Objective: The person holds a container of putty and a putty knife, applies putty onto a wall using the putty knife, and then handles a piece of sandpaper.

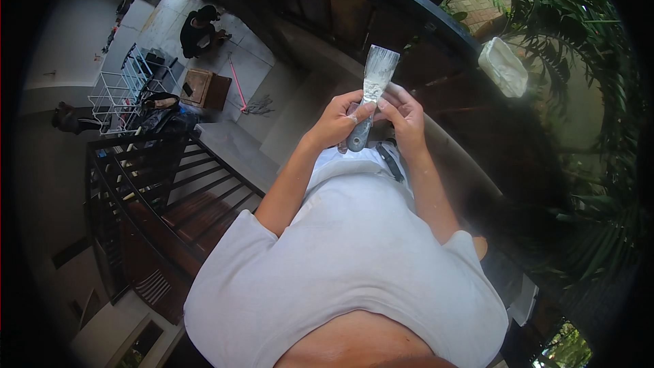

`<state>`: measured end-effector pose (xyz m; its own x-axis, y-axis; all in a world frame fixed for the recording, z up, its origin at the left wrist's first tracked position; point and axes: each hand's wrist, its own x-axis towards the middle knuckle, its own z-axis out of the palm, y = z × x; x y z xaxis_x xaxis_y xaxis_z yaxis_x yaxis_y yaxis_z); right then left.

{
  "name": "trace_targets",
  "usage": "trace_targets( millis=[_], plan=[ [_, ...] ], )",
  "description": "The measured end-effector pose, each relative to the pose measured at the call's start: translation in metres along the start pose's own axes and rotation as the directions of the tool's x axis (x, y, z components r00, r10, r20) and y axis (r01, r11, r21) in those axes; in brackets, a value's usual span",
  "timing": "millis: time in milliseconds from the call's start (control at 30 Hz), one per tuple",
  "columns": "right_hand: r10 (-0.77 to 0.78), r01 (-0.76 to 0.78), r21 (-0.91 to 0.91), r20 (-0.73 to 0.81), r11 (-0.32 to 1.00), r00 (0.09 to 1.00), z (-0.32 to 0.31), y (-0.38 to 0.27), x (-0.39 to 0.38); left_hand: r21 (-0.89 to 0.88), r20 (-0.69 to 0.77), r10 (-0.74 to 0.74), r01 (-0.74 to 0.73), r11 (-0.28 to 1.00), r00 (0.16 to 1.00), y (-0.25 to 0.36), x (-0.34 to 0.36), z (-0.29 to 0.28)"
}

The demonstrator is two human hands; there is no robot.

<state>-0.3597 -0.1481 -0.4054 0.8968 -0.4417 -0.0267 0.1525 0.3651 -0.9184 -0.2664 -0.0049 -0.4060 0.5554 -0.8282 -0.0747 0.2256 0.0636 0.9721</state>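
Observation:
A putty knife (pixel 381 68) is held up in front of my waist, its wide blade pointing away from me and smeared with white paste. Its dark grey handle, with a hole at the end, points back toward me. My left hand (pixel 337 121) is closed around the knife from the left, its thumb across the neck below the blade. From the right, my right hand (pixel 405 117) pinches the knife near the lower blade, with its other fingers curled behind. A small brownish end shows under my left hand; I cannot make out what it belongs to. White specks mark the fingers.
A white tub (pixel 503 68) of pale paste stands to the right by dark railing and plants. Black stair railings (pixel 184 184) curve at the left. Farther down are a wire drying rack (pixel 122 99), a wooden box (pixel 206 88), a red-handled rake-like tool (pixel 238 85) and a crouching person (pixel 199 31).

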Motion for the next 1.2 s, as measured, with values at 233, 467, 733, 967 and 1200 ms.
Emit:
trace_targets(
  millis=[233,467,733,967,1200],
  plan=[
    [0.041,-0.015,-0.176,0.146,0.984,0.988,-0.014,0.002,-0.001,0.156,0.063,0.038,-0.047,0.987,0.997,-0.002,-0.007,-0.006],
    [0.033,0.001,-0.212,0.159,0.977,0.987,-0.016,-0.003,0.001,0.207,0.069,0.0,-0.014,0.978,0.998,-0.002,-0.005,-0.007],
    [0.223,-0.204,-0.187,0.086,0.961,0.971,-0.01,0.012,-0.003,-0.75,-0.054,0.142,-0.133,0.648,0.988,-0.005,0.007,-0.001],
    [0.374,-0.387,0.02,0.223,0.922,0.9,0.01,0.018,-0.019,-0.864,-0.17,0.173,-0.231,0.446,0.97,-0.01,0.02,-0.008],
    [0.334,-0.36,0.164,0.165,0.919,0.928,-0.007,0.022,-0.017,-0.816,-0.222,0.086,-0.233,0.53,0.971,-0.014,0.021,-0.006]
  ],
)
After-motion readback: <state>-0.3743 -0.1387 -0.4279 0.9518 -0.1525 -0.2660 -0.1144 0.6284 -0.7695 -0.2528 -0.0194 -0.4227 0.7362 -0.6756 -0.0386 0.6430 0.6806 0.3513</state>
